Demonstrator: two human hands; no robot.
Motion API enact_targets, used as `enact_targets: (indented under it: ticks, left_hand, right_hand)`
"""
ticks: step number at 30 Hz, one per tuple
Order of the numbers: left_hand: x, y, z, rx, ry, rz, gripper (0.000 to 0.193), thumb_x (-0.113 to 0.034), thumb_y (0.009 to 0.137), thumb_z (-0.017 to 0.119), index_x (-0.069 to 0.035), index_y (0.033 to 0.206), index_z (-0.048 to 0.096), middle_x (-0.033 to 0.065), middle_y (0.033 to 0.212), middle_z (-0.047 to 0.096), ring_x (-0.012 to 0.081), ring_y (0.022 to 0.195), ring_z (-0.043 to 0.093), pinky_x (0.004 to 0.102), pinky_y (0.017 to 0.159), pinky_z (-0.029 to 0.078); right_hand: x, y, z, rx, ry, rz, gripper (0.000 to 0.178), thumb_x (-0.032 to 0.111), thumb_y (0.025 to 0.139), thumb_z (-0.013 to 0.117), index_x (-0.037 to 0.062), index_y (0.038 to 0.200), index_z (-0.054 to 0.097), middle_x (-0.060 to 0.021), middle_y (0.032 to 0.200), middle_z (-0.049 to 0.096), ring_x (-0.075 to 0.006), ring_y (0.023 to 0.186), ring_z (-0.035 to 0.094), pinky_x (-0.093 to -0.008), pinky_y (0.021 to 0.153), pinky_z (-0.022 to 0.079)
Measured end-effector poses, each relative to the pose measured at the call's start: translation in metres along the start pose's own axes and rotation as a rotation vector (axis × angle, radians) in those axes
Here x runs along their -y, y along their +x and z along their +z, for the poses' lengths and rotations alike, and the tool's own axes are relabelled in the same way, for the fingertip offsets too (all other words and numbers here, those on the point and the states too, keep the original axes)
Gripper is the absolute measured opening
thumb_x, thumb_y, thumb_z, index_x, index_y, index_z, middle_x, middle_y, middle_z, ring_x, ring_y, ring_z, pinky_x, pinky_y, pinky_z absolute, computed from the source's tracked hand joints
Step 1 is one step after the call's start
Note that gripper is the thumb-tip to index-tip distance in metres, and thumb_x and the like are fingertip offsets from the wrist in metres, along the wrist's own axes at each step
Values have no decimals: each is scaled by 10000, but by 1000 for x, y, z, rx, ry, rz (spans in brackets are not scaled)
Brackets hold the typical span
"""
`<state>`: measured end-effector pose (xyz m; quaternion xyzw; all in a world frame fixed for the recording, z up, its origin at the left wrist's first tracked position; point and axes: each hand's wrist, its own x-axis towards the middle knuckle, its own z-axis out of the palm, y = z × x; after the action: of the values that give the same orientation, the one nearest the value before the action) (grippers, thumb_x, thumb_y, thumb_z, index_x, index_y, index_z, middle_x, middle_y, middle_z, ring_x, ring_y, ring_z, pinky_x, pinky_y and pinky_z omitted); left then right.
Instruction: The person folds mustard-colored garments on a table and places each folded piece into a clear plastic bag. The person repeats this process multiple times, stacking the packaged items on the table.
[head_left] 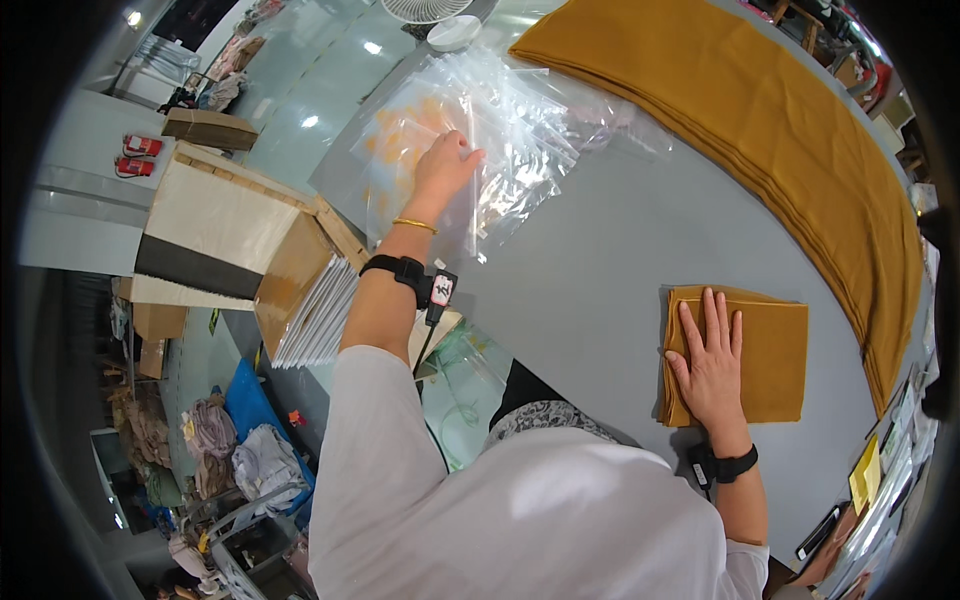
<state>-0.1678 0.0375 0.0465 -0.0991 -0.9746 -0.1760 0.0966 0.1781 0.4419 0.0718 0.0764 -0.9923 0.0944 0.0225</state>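
Observation:
My left hand point(447, 168) is reaching out over a loose pile of clear plastic bags point(520, 135) at the far left of the table. Its fingers are curled and pinch the edge of one bag, with the thumb on the right side. Near the table's front right, my right hand point(711, 365) lies flat, fingers spread, on a folded square of mustard-coloured cloth point(775, 365). The cloth is stacked in several layers, its left edge slightly uneven.
A long stack of mustard fabric point(720, 90) curves along the table's far and right edges. Left of the table stands a carton point(290, 275) with a row of white sheets. A white fan point(427, 8) is beyond the bags; a phone point(820, 532) lies at the lower right.

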Motion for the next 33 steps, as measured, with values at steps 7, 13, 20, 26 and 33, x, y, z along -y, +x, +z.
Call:
enact_targets:
  ticks: [7,13,20,26,33]
  left_hand:
    - [-79,-12,-66,-23,-368,137,188,-111,908,715,-49,1083,746,43,734,605,163,700,600,306,657,495]
    - [-224,-113,-118,380,-751,632,170,-39,867,751,-58,1036,740,45,883,588,161,775,587,309,660,469]
    - [-250,-149,-129,383,-702,716,80,-26,881,772,-10,956,752,68,896,598,208,806,617,310,693,491]
    - [-241,-147,-156,133,-188,835,182,-81,868,786,-42,1042,750,82,963,652,277,968,659,408,860,543]
    - [-274,-162,-111,681,-329,1110,203,-105,911,735,-78,1112,727,122,1052,693,314,1034,674,438,919,539]
  right_hand:
    - [-2,52,-72,-177,99,-176,580,229,868,823,91,1398,633,-176,1567,528,-374,1545,388,-578,1288,267]
    - [48,81,-138,-350,11,-481,281,151,855,744,91,1117,661,-85,1029,680,-307,1010,691,-436,847,553]
    - [11,-7,-137,-324,98,-416,224,87,836,688,98,1055,642,-50,756,595,-252,657,665,-383,512,506]
    - [-35,-112,-146,-212,165,-218,156,92,851,678,118,1004,660,-52,847,686,-261,736,704,-392,555,532]
    - [-30,-96,-144,-266,119,-331,234,76,839,715,103,1070,691,-40,867,660,-251,840,677,-393,651,544]
